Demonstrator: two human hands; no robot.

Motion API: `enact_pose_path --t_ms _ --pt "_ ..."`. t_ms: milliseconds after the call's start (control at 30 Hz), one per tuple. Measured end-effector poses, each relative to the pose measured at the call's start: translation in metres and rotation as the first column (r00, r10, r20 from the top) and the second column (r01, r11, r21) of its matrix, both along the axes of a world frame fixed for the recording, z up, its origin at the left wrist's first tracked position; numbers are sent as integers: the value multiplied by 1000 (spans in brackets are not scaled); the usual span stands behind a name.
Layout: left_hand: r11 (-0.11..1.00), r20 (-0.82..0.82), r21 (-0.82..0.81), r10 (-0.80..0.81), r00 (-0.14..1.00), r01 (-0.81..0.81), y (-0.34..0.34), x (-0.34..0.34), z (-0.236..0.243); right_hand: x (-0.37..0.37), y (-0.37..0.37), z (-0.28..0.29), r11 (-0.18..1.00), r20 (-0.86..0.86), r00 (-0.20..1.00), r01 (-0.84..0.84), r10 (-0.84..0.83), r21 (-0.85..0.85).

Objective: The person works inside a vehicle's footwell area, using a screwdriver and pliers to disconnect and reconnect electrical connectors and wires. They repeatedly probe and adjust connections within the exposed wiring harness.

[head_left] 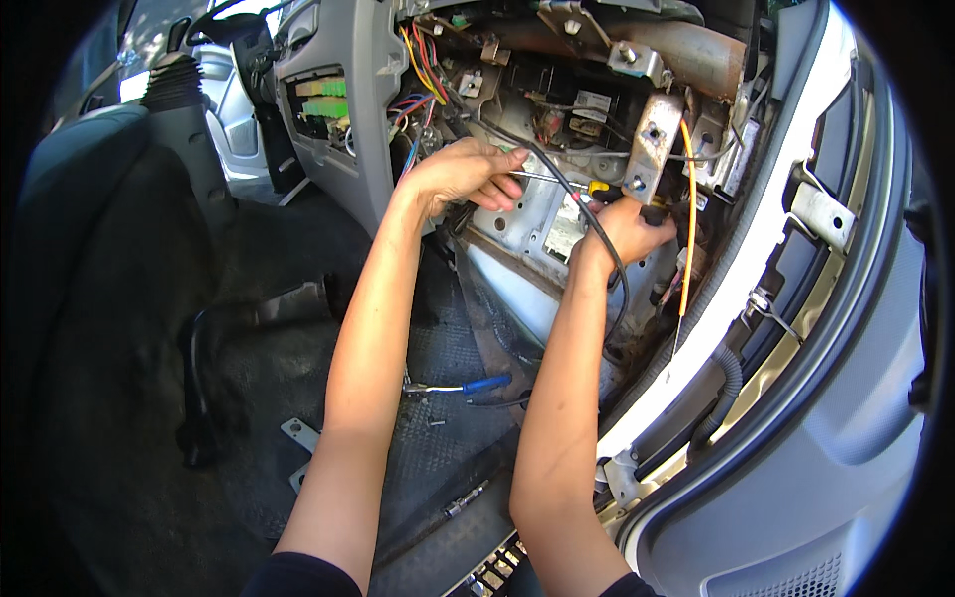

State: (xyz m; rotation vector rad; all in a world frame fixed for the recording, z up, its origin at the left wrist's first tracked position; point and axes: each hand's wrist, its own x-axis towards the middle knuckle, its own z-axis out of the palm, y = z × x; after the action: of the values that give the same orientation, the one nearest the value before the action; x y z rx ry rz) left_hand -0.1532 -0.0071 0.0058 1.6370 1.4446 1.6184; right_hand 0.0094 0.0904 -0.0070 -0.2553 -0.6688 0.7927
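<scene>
Inside the opened dashboard, both my hands are at a screwdriver [598, 188] with a yellow and black handle and a thin metal shaft. My right hand [629, 237] is closed around the handle, below a rusty metal bracket [654, 149]. Thumb and fingers of my left hand [456, 177] close about the far end of the shaft. Its tip is hidden there, so I cannot tell whether a small part is held with it. A black cable [597, 227] hangs in front of my right wrist. Beside that hand runs an orange cable [688, 229].
A ratchet with a blue handle [485, 384] lies on the dark floor mat [448, 343] between my forearms. Nearer lies a socket extension [466, 499]. Coloured wires [426, 65] hang left of the opening. The white door frame [741, 249] and open door [856, 418] bound the right side.
</scene>
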Motion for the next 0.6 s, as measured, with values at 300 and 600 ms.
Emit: enact_pose_path --t_ms 300,600 --pt "813 571 511 -78 817 -279 51 36 -3 -25 8 -1 956 -90 967 -217 238 198" --pt "550 175 429 728 663 -717 37 49 -4 -53 -10 -7 926 334 934 -233 128 298"
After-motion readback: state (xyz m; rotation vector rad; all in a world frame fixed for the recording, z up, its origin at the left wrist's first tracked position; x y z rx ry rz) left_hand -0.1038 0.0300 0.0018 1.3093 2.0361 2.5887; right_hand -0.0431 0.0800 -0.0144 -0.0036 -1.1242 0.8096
